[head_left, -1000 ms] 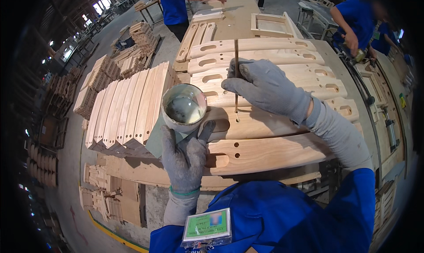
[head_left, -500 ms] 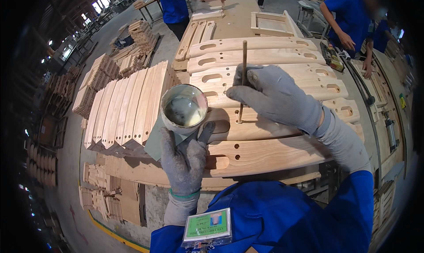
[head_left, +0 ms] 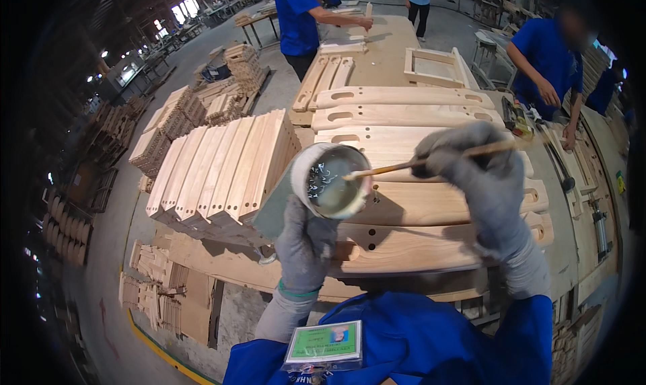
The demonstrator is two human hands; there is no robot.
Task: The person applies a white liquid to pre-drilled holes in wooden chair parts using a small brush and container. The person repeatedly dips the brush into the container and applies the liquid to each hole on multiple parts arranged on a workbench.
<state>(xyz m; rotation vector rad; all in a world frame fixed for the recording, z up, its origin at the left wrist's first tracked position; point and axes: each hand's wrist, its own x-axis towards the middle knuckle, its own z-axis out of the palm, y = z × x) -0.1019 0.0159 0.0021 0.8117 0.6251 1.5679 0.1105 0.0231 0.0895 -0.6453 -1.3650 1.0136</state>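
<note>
My gloved left hand (head_left: 306,240) is wrapped round the lower side of a small cup (head_left: 302,178), which tilts to the right and holds a pale, glue-like liquid. A grey-green sheet (head_left: 274,198) shows behind the cup; whether the hand also grips it I cannot tell. Pinched in my gloved right hand (head_left: 479,183) is a thin wooden stick (head_left: 390,169). Its pale, wet-looking tip lies at the cup's mouth. Below both hands are curved wooden boards (head_left: 437,249) with slots and paired dark holes. The right hand is slightly blurred.
Left of the cup stands a stack of drilled boards (head_left: 215,163). More wooden pieces are piled on the floor beyond. A wooden frame (head_left: 437,67) lies on the far table (head_left: 390,39). Co-workers in blue stand at the far side and right, near tools (head_left: 518,119).
My right hand has lifted the stick from a hole in a board and swung its tip left to the cup. The cup is now more tilted. The whole view has shifted.
</note>
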